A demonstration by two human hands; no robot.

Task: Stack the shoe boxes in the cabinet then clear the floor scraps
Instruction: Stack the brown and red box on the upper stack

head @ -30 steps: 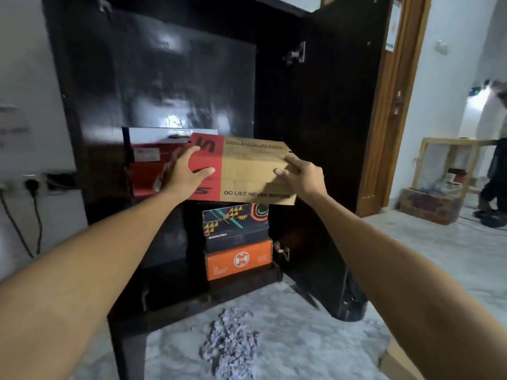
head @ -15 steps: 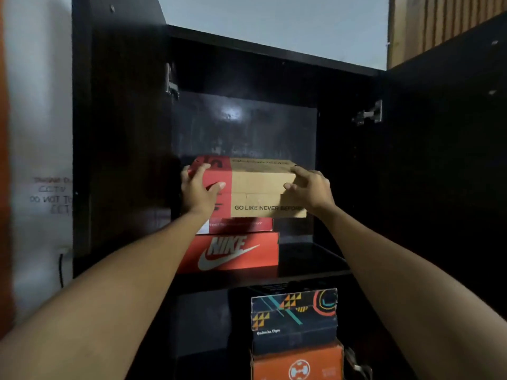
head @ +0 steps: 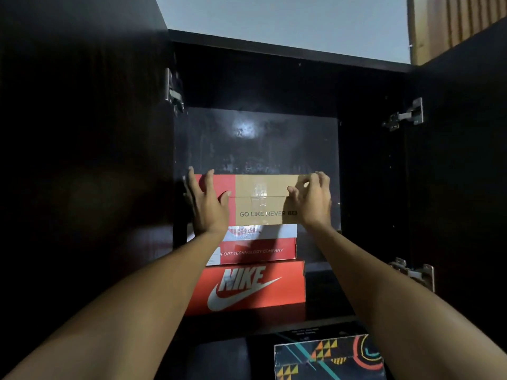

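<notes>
A tan and red shoe box (head: 260, 198) printed "GO LIKE NEVER BE..." rests on top of a stack on the upper shelf of the dark cabinet (head: 326, 320). Beneath it lie a white and red box (head: 260, 250) and an orange Nike box (head: 247, 289). My left hand (head: 208, 207) lies flat against the top box's red left end, fingers spread and pointing up. My right hand (head: 312, 201) has its thumb on the front and curled fingers on the lid's right corner. The floor scraps are out of view.
A black box with a colourful pattern (head: 326, 357) sits on the shelf below, at the bottom right. The left cabinet door (head: 82, 187) and the right cabinet door (head: 461, 187) stand open on either side. Dark free space remains above the stack and to its right.
The tan and red box went from mid-air in front of the cabinet up onto the stack and further in. My left hand's fingers have spread flat. The camera tilted upward.
</notes>
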